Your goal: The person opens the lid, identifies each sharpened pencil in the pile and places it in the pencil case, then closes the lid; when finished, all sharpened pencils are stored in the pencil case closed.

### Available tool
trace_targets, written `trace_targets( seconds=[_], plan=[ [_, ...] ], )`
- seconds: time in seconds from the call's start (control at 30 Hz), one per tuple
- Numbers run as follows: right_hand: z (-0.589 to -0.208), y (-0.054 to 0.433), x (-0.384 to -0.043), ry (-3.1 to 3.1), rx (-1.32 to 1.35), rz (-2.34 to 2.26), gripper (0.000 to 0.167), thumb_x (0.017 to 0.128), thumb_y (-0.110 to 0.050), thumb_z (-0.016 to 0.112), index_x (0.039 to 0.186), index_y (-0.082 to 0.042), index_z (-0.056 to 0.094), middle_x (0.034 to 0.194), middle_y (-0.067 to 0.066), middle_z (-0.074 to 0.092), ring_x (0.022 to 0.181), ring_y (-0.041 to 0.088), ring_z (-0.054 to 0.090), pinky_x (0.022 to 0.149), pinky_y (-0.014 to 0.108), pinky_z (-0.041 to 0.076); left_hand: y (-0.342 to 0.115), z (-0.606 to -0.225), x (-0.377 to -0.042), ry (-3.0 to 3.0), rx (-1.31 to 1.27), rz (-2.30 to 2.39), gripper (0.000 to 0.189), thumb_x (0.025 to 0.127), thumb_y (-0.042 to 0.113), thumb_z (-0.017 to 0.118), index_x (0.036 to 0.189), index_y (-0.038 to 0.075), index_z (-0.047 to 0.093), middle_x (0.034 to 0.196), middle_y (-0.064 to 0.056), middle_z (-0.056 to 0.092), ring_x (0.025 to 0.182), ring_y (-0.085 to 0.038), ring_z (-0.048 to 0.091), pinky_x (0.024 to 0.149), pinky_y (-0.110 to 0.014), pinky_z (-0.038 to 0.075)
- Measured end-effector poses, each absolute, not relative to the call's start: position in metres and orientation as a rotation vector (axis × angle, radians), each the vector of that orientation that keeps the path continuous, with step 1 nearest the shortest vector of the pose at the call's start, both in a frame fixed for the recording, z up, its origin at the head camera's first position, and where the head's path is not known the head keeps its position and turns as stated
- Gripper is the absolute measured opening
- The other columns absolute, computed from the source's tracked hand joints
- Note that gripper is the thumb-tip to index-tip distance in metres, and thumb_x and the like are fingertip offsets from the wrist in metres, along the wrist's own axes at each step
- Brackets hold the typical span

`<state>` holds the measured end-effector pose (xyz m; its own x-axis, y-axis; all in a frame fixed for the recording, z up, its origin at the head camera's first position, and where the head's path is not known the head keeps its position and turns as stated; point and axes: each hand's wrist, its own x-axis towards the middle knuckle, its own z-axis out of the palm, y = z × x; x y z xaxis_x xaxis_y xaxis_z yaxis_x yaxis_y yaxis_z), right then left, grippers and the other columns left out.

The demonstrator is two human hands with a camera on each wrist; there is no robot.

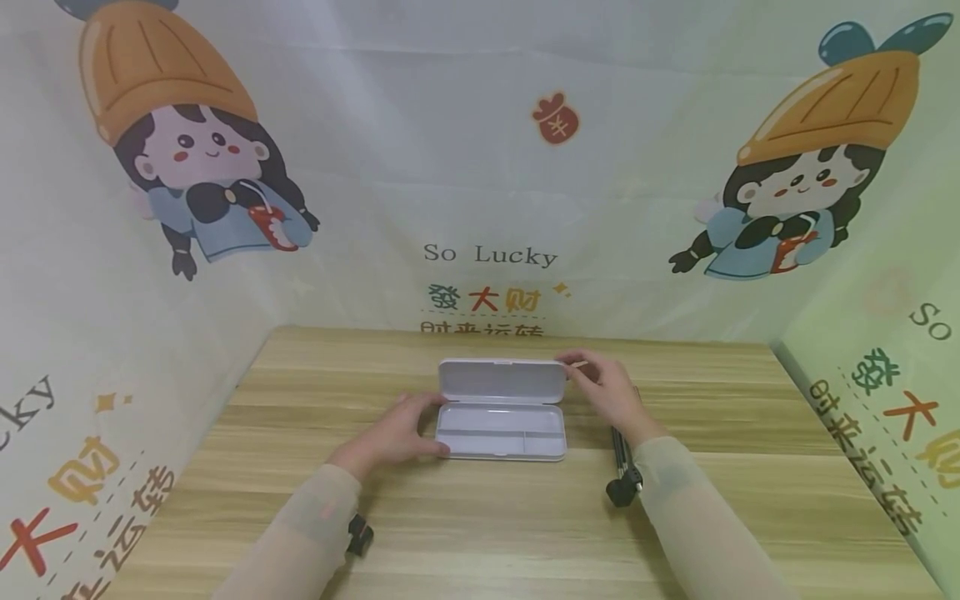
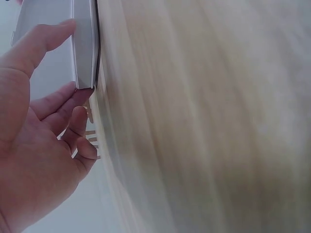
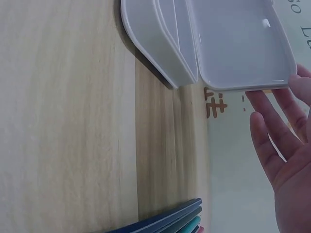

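Note:
A white pencil case [image 1: 480,444] lies on the table with its lid [image 1: 501,383] raised at the back. Dividers split its bare inside into compartments. My left hand [image 1: 393,432] holds the case's left end, thumb at the front corner and fingertips at the back corner; the left wrist view shows them around the end wall [image 2: 85,48]. At the upper right corner of the lid, my right hand [image 1: 606,390] pinches the edge. Seen from the right wrist, the thumb is on the inner side of the lid [image 3: 238,43] and the fingers are behind it.
Several pens or pencils [image 3: 167,219], dark blue, teal and red, lie on the wooden table [image 1: 480,525] to the right of the case, partly hidden under my right forearm in the head view. A printed cloth [image 1: 480,183] hangs behind the table and along both sides.

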<state>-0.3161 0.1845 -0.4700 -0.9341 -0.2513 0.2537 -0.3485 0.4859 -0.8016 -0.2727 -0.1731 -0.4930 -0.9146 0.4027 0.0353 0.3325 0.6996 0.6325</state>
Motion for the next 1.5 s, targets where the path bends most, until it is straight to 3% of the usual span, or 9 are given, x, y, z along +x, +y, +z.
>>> trace_targets(
  seconds=[0.13,0.37,0.53,0.87,1.13,1.5],
  plan=[
    [-0.470,0.184,-0.318,-2.620,0.534,1.441,0.025,0.103,-0.012,0.061,0.126,-0.012,0.070,0.121,0.013,0.072,0.102,0.032,0.075,0.087,0.042,0.059,-0.174,-0.493,-0.273,2.792,0.598,1.002,0.079,0.073,0.023,0.091,0.140,-0.001,0.056,0.143,-0.021,0.061,0.134,-0.040,0.051,0.121,-0.059,0.035],
    [-0.475,0.183,-0.324,-2.607,0.569,1.236,0.025,0.100,-0.011,0.066,0.125,-0.014,0.071,0.121,0.012,0.071,0.089,0.028,0.072,0.073,0.032,0.059,-0.174,-0.493,-0.273,2.790,0.582,0.990,0.081,0.072,0.024,0.091,0.141,0.001,0.056,0.145,-0.020,0.059,0.134,-0.039,0.050,0.119,-0.057,0.039],
    [-0.476,0.182,-0.326,-2.600,0.554,1.210,0.027,0.100,-0.010,0.066,0.127,-0.013,0.070,0.116,0.013,0.071,0.087,0.030,0.074,0.070,0.032,0.060,-0.174,-0.491,-0.274,2.782,0.574,1.006,0.081,0.072,0.024,0.092,0.141,0.001,0.056,0.146,-0.020,0.058,0.136,-0.040,0.048,0.120,-0.057,0.037],
    [-0.470,0.183,-0.324,-2.660,0.551,1.086,0.032,0.101,-0.011,0.064,0.132,-0.015,0.070,0.118,0.011,0.071,0.098,0.028,0.071,0.081,0.041,0.063,-0.173,-0.494,-0.277,2.778,0.567,1.004,0.082,0.072,0.025,0.092,0.142,0.003,0.056,0.146,-0.020,0.058,0.138,-0.039,0.049,0.121,-0.056,0.037],
    [-0.462,0.191,-0.316,-2.616,0.649,1.129,0.033,0.098,-0.008,0.067,0.131,-0.010,0.070,0.126,0.015,0.069,0.096,0.028,0.072,0.076,0.035,0.064,-0.173,-0.492,-0.278,2.775,0.537,1.009,0.084,0.070,0.025,0.092,0.142,0.002,0.056,0.146,-0.021,0.058,0.138,-0.040,0.049,0.122,-0.056,0.036],
    [-0.457,0.221,-0.302,-2.673,0.545,1.013,0.032,0.096,-0.006,0.068,0.129,-0.004,0.068,0.115,0.018,0.073,0.094,0.032,0.071,0.081,0.048,0.061,-0.173,-0.494,-0.278,2.766,0.519,1.013,0.083,0.071,0.025,0.093,0.143,0.003,0.056,0.148,-0.020,0.056,0.139,-0.040,0.048,0.122,-0.056,0.036]
  ],
)
